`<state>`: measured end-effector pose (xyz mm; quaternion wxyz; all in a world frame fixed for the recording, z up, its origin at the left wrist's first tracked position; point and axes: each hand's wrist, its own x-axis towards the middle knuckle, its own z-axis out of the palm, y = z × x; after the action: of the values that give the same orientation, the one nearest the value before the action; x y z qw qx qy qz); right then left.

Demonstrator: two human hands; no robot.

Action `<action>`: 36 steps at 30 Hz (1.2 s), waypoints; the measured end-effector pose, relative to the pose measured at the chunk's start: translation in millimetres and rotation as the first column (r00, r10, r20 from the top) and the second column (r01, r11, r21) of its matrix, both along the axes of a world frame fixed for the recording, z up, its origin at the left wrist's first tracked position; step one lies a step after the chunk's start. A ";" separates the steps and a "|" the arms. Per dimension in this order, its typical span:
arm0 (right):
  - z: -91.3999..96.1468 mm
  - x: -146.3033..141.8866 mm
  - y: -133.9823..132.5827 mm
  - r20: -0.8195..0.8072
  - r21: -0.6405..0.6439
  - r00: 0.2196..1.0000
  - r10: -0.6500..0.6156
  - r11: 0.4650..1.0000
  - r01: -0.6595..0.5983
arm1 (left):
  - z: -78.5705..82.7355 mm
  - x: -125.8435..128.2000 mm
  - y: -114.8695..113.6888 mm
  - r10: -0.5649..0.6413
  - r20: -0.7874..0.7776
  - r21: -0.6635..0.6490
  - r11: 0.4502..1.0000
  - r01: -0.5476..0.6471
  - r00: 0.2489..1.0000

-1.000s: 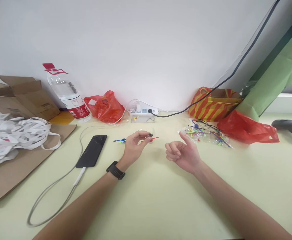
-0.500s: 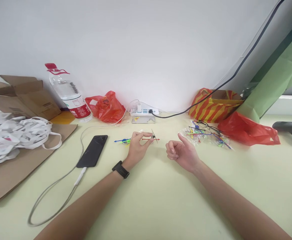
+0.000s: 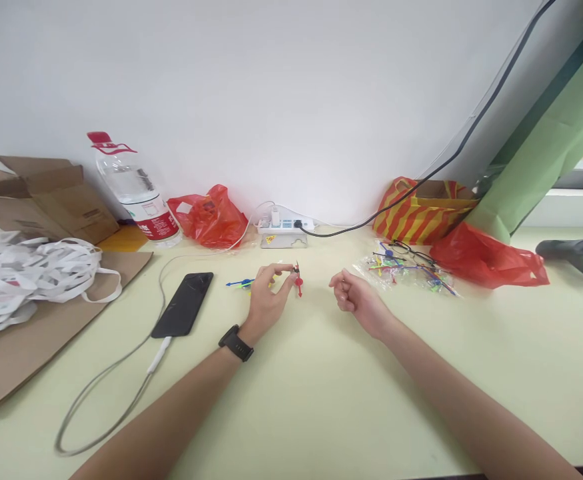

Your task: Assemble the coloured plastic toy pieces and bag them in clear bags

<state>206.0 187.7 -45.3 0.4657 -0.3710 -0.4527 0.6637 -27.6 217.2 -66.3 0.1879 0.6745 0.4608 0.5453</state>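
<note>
My left hand (image 3: 268, 295), with a black watch on its wrist, pinches a small red arrow-shaped plastic piece (image 3: 298, 281) between thumb and fingertips; the piece hangs nearly upright just above the pale yellow table (image 3: 321, 400). A blue and green arrow piece (image 3: 238, 283) lies on the table just left of that hand. My right hand (image 3: 354, 300) rests to the right, fingers curled loosely, and I see nothing in it. A clear bag of coloured plastic pieces (image 3: 408, 275) lies beyond it, with a pair of glasses (image 3: 411, 251) on top.
A black phone (image 3: 183, 303) on a grey cable lies to the left, near cardboard (image 3: 31, 333) with white straps (image 3: 21, 273). Along the wall stand a box (image 3: 46, 197), a water bottle (image 3: 131, 190), a red bag (image 3: 208, 217), a power strip (image 3: 284, 230), a striped bag (image 3: 424, 210) and another red bag (image 3: 488, 257).
The red piece in my left hand has turned from lying level to hanging nearly upright. My right hand has curled in, its thumb lowered, and drifted slightly up the table.
</note>
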 end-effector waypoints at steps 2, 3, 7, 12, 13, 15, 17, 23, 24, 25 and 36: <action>-5.1 -0.4 1.1 0.082 0.059 0.996 -0.041 0.998 0.037 | -1.1 0.2 0.3 -0.019 0.048 -0.021 1.000 0.020 0.999; -7.9 -1.0 1.0 0.138 0.097 0.989 -0.059 0.994 0.045 | -1.7 0.7 0.4 -0.037 0.081 -0.030 0.999 0.039 0.996; -19.1 -8.9 -5.4 0.437 0.382 0.887 -0.149 0.923 -0.033 | -2.9 3.5 -0.7 -0.085 0.197 -0.041 0.995 0.095 0.977; -28.0 -20.2 -15.0 0.576 0.571 0.800 -0.169 0.783 -0.246 | -2.2 6.0 -3.0 -0.140 0.219 -0.022 0.989 0.148 0.966; -28.7 -20.3 -15.0 0.573 0.573 0.801 -0.175 0.784 -0.238 | -2.2 6.2 -3.2 -0.162 0.215 -0.022 0.985 0.170 0.963; -29.8 -18.6 -13.1 0.570 0.562 0.798 -0.194 0.801 -0.207 | -2.7 6.0 -3.6 -0.202 0.185 -0.024 0.977 0.210 0.962; -31.1 -15.9 -10.3 0.584 0.542 0.787 -0.196 0.816 -0.199 | -3.3 5.5 -4.1 -0.227 0.112 -0.026 0.973 0.231 0.967; -34.6 -15.2 -9.4 0.642 0.539 0.743 -0.188 0.800 -0.263 | -6.1 4.8 -3.7 -0.246 -0.072 0.058 0.966 0.250 0.967; -34.7 -15.7 -10.0 0.648 0.541 0.737 -0.192 0.797 -0.269 | -6.6 5.4 -3.4 -0.246 -0.063 0.064 0.966 0.250 0.967; -34.7 -16.2 -10.4 0.651 0.543 0.734 -0.194 0.795 -0.272 | -7.1 6.3 -3.1 -0.238 -0.054 0.065 0.968 0.241 0.970; -37.0 -17.8 -7.6 0.632 0.567 0.745 -0.214 0.783 -0.256 | -13.8 12.5 1.5 -0.251 -0.278 -0.039 0.967 0.251 0.927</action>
<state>188.2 180.1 -82.3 0.3595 -0.4025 -0.7849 0.3044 -15.1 218.7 -80.0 0.1898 0.7979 0.3935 0.4152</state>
